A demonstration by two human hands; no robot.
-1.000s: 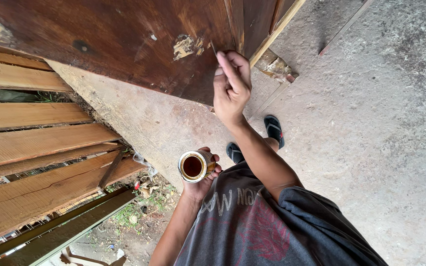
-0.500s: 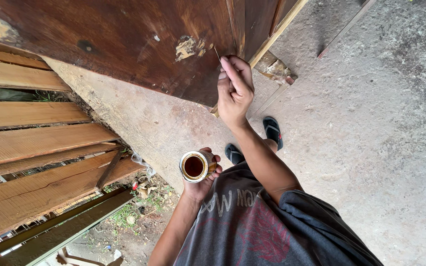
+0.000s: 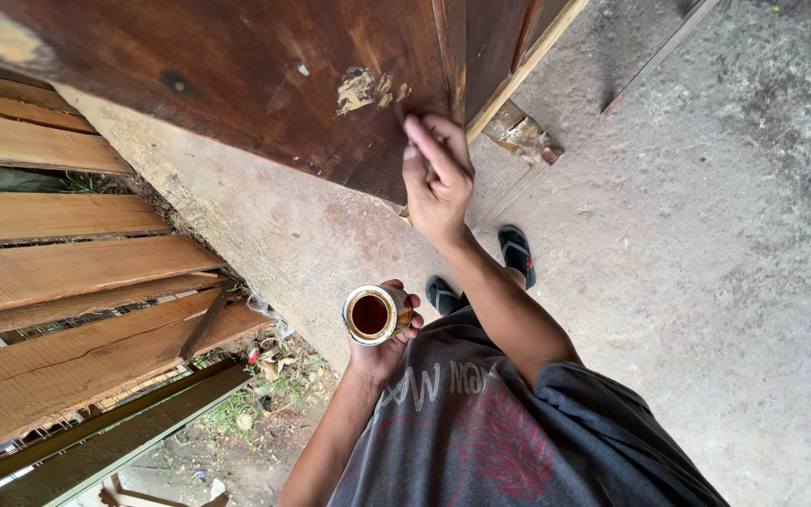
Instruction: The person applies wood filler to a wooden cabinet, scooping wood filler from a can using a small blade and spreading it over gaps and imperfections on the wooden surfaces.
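My right hand (image 3: 438, 178) is raised against a dark brown stained wooden panel (image 3: 265, 75), fingers closed around a thin brush handle whose tip is hidden near a pale chipped patch (image 3: 366, 89). My left hand (image 3: 389, 340) holds a small open tin can (image 3: 373, 314) of dark brown liquid, close to my chest. Below me I see my grey printed shirt (image 3: 499, 422) and my feet in dark sandals (image 3: 516, 253) on the concrete floor.
Rough pale wooden planks (image 3: 68, 282) are stacked at the left. Beneath them lie a dark metal bar (image 3: 124, 432), grass and litter. Grey concrete floor (image 3: 706, 235) spreads to the right. A light wooden strip (image 3: 527, 61) runs along the panel's edge.
My right hand has shifted slightly along the panel near the chipped patch. The can stays held in my left hand.
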